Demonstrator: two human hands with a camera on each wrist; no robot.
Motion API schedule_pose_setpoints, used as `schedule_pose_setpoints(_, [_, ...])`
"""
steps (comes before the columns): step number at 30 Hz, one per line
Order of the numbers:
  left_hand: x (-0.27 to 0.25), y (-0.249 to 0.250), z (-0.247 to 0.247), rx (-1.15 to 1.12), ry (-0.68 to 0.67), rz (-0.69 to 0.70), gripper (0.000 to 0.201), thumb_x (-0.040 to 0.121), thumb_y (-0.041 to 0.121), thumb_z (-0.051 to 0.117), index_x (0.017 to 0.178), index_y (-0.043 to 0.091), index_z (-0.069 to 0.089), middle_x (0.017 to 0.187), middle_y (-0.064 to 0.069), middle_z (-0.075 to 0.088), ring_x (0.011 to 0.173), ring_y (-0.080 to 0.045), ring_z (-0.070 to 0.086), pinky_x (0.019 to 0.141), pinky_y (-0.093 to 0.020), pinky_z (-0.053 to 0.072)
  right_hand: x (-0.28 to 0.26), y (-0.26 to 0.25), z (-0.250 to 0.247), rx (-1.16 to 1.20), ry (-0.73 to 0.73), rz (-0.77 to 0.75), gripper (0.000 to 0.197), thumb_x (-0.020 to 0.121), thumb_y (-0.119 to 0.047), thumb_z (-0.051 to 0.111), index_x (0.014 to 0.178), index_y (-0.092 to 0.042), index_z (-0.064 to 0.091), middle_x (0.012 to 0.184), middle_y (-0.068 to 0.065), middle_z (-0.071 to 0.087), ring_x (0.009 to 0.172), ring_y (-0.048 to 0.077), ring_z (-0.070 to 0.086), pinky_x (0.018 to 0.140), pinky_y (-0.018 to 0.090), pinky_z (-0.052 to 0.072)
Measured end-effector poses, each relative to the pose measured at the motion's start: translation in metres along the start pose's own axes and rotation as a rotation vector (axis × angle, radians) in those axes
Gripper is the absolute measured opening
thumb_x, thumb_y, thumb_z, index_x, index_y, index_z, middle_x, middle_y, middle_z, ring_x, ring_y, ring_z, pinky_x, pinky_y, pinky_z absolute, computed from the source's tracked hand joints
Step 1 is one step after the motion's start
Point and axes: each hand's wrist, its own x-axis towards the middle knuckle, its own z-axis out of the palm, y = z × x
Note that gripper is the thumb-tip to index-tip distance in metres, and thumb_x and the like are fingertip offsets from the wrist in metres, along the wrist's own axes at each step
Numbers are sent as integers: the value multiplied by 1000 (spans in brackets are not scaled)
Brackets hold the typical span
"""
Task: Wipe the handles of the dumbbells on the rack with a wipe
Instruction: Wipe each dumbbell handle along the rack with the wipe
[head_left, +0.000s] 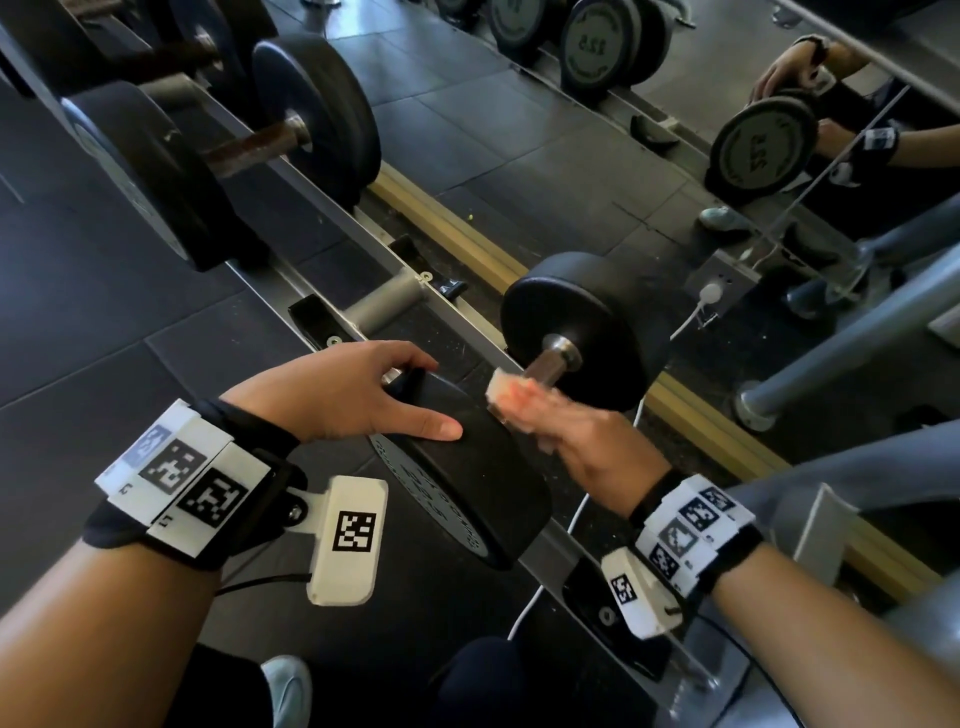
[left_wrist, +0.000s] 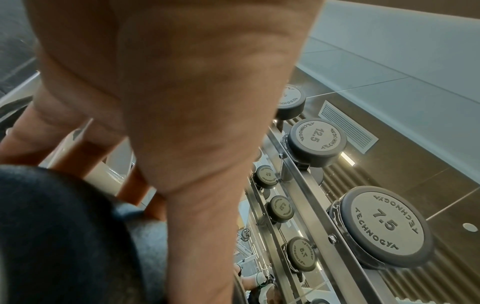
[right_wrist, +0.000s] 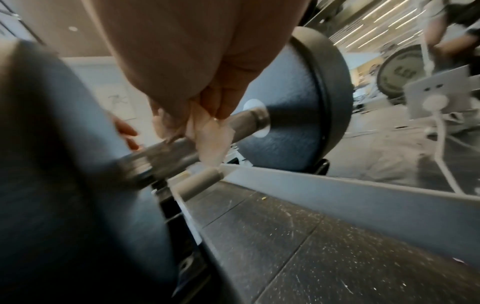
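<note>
Right hand (head_left: 582, 441) gripping white wipe (head_left: 506, 387) on steel dumbbell handle (head_left: 545, 366), blurred

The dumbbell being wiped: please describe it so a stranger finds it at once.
On the low rack facing the mirror, it is the nearest dumbbell. Unlike its rusty-handled neighbour, the left hand rests on its head and the right hand presses a white wipe on its handle.

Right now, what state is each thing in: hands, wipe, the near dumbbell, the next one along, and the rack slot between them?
Left hand: fingers straight, resting on the near dumbbell's front head.
Right hand: grips the wipe, blurred.
Wipe: bunched, pressed on the handle.
Near dumbbell: racked.
Handle: partly covered by the wipe.
Next dumbbell: racked, untouched.
Slot: vacant.
</note>
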Motion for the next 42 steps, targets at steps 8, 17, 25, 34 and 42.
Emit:
schedule_pose_setpoints(8, [3,-1,1,-27,-8,1,95,49,76,66,135,43,45,120,15,54,111,-11,55,92,-28,43,-5,-9,15,105,137,115,55,101,0,44,149,-28,37,156,-6,36,146,3,29,120,27,28])
schedule_pose_setpoints(17, [3,-1,-1,-15,-19,-12,97,48,77,65,136,43,44,129,13,52,116,-14,53,104,-38,43,2,-2,1,205,195,280,54,102,-1,42,146,-31,38,155,-2,39,145,10,33,120,32,29])
schedule_pose_setpoints(25, [-1,1,0,-3,-23,-1,96,50,77,62,137,41,44,129,9,54,111,-12,57,100,-34,45,-14,-25,18,329,265,286,43,102,-12,49,141,-31,52,118,-29,62,95,-16,59,83,5,46])
schedule_pose_setpoints(34, [1,2,-1,-1,-27,-16,94,50,76,64,136,45,44,122,15,51,110,-10,55,97,-30,41,-22,-12,46,898,640,722,39,103,-21,48,142,-24,52,135,1,61,122,14,59,108,41,47])
schedule_pose_setpoints(42, [1,2,0,-19,-30,-32,92,50,74,64,135,46,44,124,12,52,112,-12,54,97,-31,41,1,-27,56,1103,570,664,34,103,-18,48,132,-32,59,129,2,66,116,12,65,100,33,52])
